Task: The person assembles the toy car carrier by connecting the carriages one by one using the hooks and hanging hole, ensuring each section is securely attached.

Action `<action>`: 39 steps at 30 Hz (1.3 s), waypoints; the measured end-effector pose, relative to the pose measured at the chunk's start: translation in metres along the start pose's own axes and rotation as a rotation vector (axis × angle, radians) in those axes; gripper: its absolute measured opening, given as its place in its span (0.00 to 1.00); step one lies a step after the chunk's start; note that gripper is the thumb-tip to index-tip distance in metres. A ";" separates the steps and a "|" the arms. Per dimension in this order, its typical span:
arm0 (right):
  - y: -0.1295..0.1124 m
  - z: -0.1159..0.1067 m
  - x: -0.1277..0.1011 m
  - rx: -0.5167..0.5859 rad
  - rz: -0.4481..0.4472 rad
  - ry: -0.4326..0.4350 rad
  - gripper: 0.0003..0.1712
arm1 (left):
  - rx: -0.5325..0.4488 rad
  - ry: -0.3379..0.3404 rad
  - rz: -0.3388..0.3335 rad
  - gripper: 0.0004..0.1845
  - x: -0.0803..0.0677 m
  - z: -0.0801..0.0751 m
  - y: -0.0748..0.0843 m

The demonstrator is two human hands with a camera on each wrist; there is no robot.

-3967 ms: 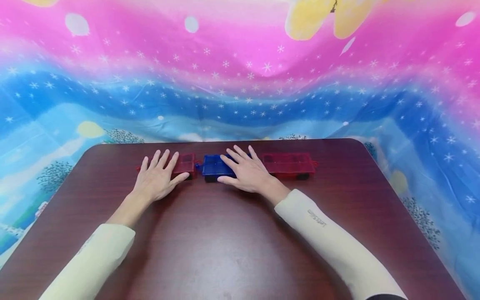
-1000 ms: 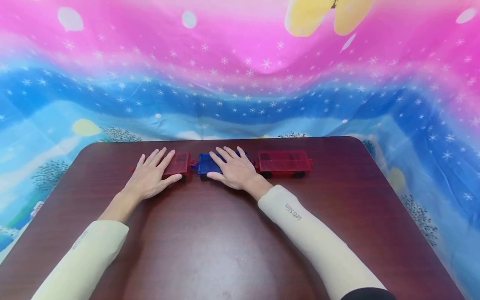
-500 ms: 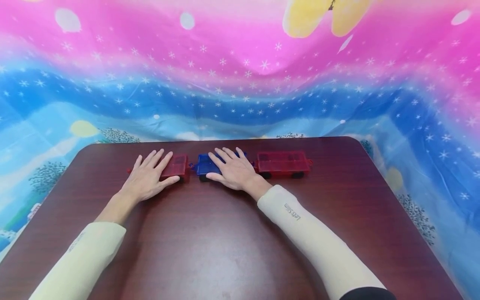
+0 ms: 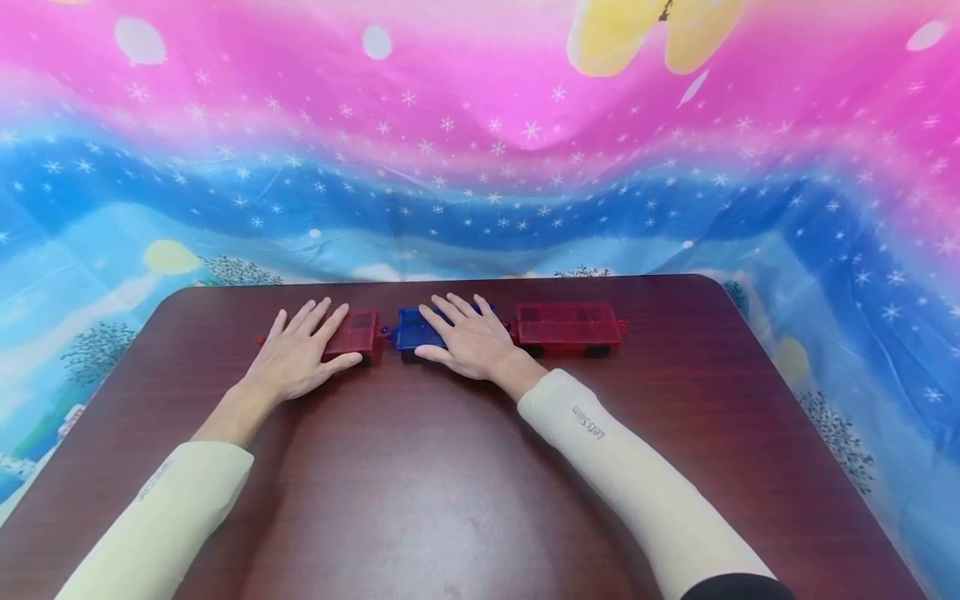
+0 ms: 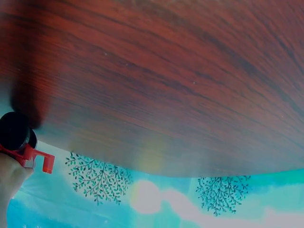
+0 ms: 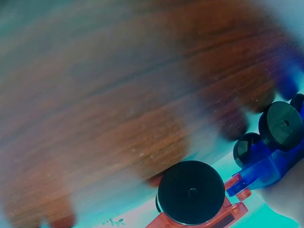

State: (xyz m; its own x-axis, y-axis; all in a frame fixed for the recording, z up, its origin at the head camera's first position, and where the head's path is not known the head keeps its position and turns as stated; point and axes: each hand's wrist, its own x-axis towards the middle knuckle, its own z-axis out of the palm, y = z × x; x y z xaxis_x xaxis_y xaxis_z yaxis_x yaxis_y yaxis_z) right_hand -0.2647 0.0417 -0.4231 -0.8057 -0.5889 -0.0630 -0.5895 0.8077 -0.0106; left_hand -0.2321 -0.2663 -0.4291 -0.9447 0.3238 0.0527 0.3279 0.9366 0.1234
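Three wheeled toy cars stand in a row near the table's far edge. My left hand (image 4: 298, 354) rests with spread fingers on the left red toy car (image 4: 356, 331), covering its left part. My right hand (image 4: 472, 337) lies with straight, spread fingers over the blue toy car (image 4: 416, 327), hiding its right part. Right of that hand is the second red toy car (image 4: 567, 323), which it does not cover. In the right wrist view a blue coupling (image 6: 261, 175) meets a red one (image 6: 243, 194). The left wrist view shows a red hook (image 5: 46, 160) and black wheel (image 5: 15, 130).
The dark brown wooden table (image 4: 420, 483) has rounded far corners. Behind it and along its sides hangs a pink and blue printed cloth (image 4: 480, 167) with snowflakes. Pale sleeves (image 4: 600, 450) cover both forearms.
Compared with four seconds ago, my right hand sits slightly further left, baring the right red car's left end. The whole view has shifted a little. Over the last second almost nothing moves.
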 end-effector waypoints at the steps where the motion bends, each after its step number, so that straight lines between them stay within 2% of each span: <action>1: 0.000 0.000 0.000 0.001 0.000 0.001 0.47 | 0.002 -0.003 -0.001 0.51 0.000 0.000 0.000; 14: -0.001 -0.001 -0.001 -0.014 -0.012 0.011 0.48 | 0.021 -0.045 -0.017 0.53 0.000 -0.005 0.005; 19: -0.001 -0.002 0.000 -0.039 -0.009 0.013 0.49 | 0.027 -0.035 -0.008 0.52 0.002 -0.005 0.010; 29: -0.002 -0.008 -0.002 -0.013 -0.017 0.039 0.48 | 0.031 -0.018 -0.002 0.51 0.005 -0.003 0.017; 39: 0.017 -0.022 -0.018 0.014 0.042 0.063 0.47 | -0.013 0.035 0.003 0.46 0.009 -0.004 0.026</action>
State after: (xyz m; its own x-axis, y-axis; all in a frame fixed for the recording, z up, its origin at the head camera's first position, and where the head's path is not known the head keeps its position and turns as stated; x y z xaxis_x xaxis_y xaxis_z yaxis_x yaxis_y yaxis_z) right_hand -0.2616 0.0650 -0.4002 -0.8319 -0.5550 -0.0008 -0.5548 0.8317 -0.0228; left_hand -0.2321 -0.2398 -0.4213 -0.9430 0.3211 0.0876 0.3307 0.9339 0.1361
